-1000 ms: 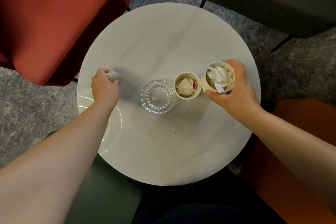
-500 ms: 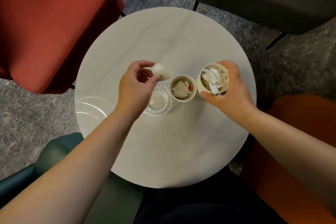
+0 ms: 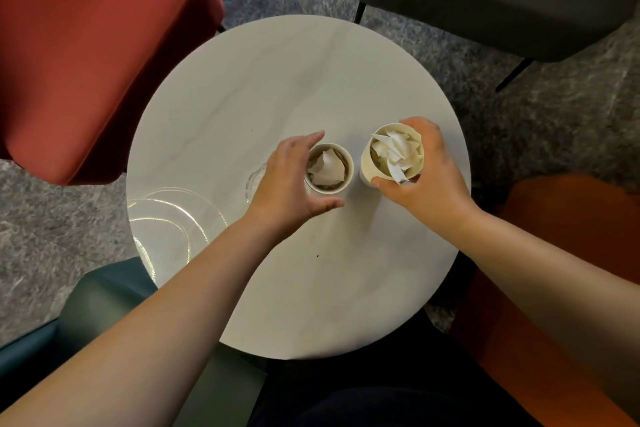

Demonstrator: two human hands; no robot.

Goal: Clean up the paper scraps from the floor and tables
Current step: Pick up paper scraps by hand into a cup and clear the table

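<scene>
1. left hand (image 3: pixel 289 184) — fingers spread and relaxed around the small cup (image 3: pixel 329 168), holding nothing. can't tell if they touch it.
2. right hand (image 3: pixel 427 172) is wrapped around the bigger cup (image 3: pixel 393 154), lifted or tilted a bit.
3. paper scraps (image 3: pixel 394 151) fill the bigger cup, and another wad (image 3: pixel 325 168) sits in the small one.
4. the table (image 3: pixel 277 80) shows no loose scraps — looks mostly done here. the floor's barely visible, so no idea.

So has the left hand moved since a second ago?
Yes. The left hand crossed rightward over the glass dish to the small paper cup.
</scene>
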